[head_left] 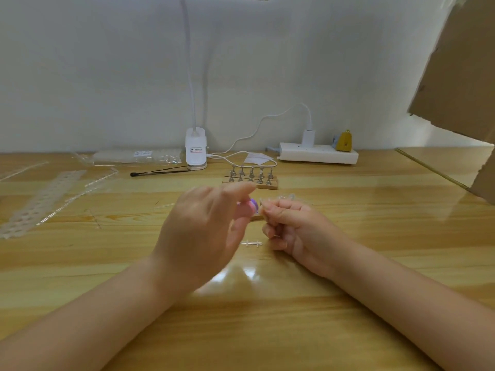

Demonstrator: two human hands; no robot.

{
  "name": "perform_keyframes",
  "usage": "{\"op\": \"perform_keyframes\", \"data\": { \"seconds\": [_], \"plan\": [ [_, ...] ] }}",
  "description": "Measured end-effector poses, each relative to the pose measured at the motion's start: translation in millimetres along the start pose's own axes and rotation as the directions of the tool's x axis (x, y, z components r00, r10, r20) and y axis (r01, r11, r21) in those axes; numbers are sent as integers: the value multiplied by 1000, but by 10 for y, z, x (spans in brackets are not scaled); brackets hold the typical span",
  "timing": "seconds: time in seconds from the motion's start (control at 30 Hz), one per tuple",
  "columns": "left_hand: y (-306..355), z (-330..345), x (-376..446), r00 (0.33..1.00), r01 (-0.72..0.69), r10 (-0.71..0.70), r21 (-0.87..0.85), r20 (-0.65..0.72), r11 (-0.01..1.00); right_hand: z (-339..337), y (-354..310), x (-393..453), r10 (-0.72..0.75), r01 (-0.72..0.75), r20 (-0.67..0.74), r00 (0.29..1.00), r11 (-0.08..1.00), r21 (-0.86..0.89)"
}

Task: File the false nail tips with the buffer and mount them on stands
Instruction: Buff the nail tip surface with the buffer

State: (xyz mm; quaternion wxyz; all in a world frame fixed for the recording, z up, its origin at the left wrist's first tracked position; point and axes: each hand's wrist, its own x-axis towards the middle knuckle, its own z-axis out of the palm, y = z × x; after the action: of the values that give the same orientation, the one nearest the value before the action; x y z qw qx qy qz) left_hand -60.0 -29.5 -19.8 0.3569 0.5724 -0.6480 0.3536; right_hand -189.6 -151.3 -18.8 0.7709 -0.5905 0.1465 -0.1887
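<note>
My left hand (206,226) grips a purple and pink buffer (250,206), whose end shows past my fingers. Just to its right, my right hand (292,226) pinches a clear false nail tip (263,203) against the buffer's end. Both hands hover over the wooden table, blurred. Behind them a wooden base carries several small metal nail stands (250,176) in two rows; no tips are visible on them. A short clear sprue piece (251,243) lies on the table between my hands. More clear tips (288,196) lie just behind my right hand.
A white clip lamp (196,149) and its cable stand at the back, with a white power strip (318,153) to the right. Plastic bags (134,157), a black tool (160,172) and empty clear tip strips (40,202) lie at the left. Cardboard (460,76) juts in at the right.
</note>
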Motion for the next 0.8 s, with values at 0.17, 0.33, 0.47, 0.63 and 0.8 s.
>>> {"op": "perform_keyframes", "data": {
  "seconds": [0.17, 0.33, 0.47, 0.63, 0.8],
  "plan": [
    [-3, -6, 8, 988, -150, 155, 171, -21, 974, -10, -28, -6, 32, -30, 52, 998, 999, -36],
    [73, -16, 11, 969, -204, 220, 144, -108, 968, -22, -27, 5, 29, -26, 60, 998, 998, -53],
    [34, 16, 3, 970, -227, 239, 196, -39, 954, -42, -38, 11, 49, -42, 92, 995, 996, -78],
    [24, -35, 30, 975, -175, 192, 152, -108, 973, -40, -32, 30, 47, -39, 98, 994, 996, -74],
    [26, -7, 13, 970, -208, 229, 208, -79, 956, -48, -42, 30, 68, -54, 137, 988, 993, -105]
  ]
}}
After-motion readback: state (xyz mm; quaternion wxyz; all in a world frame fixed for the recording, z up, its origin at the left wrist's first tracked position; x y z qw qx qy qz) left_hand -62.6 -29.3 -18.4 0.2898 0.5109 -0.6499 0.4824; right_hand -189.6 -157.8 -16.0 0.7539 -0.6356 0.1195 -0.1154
